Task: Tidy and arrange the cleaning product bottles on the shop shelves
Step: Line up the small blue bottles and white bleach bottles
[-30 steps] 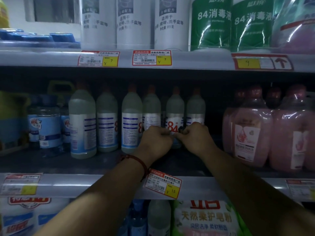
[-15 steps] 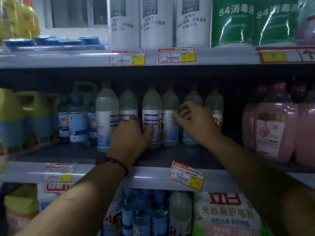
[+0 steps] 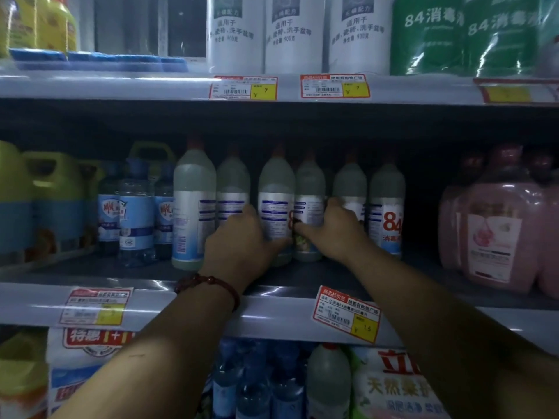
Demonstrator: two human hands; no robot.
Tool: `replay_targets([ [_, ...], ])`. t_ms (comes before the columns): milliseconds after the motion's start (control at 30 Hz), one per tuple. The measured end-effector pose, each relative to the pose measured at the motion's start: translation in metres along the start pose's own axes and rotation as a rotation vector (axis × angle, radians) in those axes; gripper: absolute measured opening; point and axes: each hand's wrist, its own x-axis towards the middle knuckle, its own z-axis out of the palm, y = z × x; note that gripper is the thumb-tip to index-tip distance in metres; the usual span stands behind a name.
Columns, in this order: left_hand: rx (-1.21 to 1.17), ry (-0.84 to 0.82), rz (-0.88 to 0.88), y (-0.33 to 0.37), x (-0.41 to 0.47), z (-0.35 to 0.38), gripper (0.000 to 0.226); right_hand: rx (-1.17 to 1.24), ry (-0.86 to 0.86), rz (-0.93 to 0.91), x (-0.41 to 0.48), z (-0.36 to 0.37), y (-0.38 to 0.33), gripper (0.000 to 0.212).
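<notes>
My left hand (image 3: 242, 240) is wrapped round the third bottle (image 3: 276, 189) in the row of whitish, orange-capped bottles on the middle shelf (image 3: 272, 309). My thumb lies across its lower front and my fingers go round its left side, out of sight behind it. My right hand (image 3: 335, 234) grasps the fourth bottle (image 3: 310, 182) just beside it, thumb pressed over the label and fingers curled round its right side, into the gap before the fifth bottle (image 3: 351, 182). The two held bottles stand upright and touch each other. Just past my right knuckles stands the sixth bottle (image 3: 387, 204), its red 84 facing me. Left of my left hand are the second bottle (image 3: 233, 182), set further back, and the first bottle (image 3: 193, 207), nearer the shelf edge. Further left stand clear blue-labelled bottles (image 3: 136, 207) and yellow-green jugs (image 3: 57, 192). Well to the right of my right hand are pink bottles (image 3: 496, 231). A red bead bracelet (image 3: 208, 282) sits on my left wrist, and a price tag (image 3: 346, 316) hangs below my right forearm.
</notes>
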Motion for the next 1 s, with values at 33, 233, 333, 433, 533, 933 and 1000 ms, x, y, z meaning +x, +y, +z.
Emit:
replay_targets([
  [33,-0.001,0.001,-0.002,0.000,-0.001,-0.001,0.066,0.006,-0.001,0.008,0.001,0.001,0.000,0.069],
  [233,0.016,0.086,-0.002,0.003,-0.009,-0.003,0.064,-0.014,0.005,0.025,0.001,-0.002,-0.001,0.075],
  [333,0.023,0.108,-0.021,0.004,-0.011,-0.005,0.064,0.054,-0.062,0.025,-0.002,-0.004,-0.001,0.069],
  [433,0.003,0.107,-0.033,0.003,-0.012,-0.007,0.063,0.191,-0.122,0.038,-0.003,-0.007,-0.001,0.069],
  [533,-0.011,0.096,0.004,0.003,-0.011,-0.007,0.061,0.255,-0.121,0.067,-0.004,-0.009,-0.002,0.076],
  [933,-0.373,0.018,0.150,-0.004,-0.011,-0.008,0.010,0.512,-0.239,0.060,-0.013,-0.021,0.000,0.056],
  [1000,-0.467,-0.044,0.157,-0.003,-0.013,-0.011,0.011,0.457,-0.218,0.007,-0.015,-0.020,0.001,0.060],
])
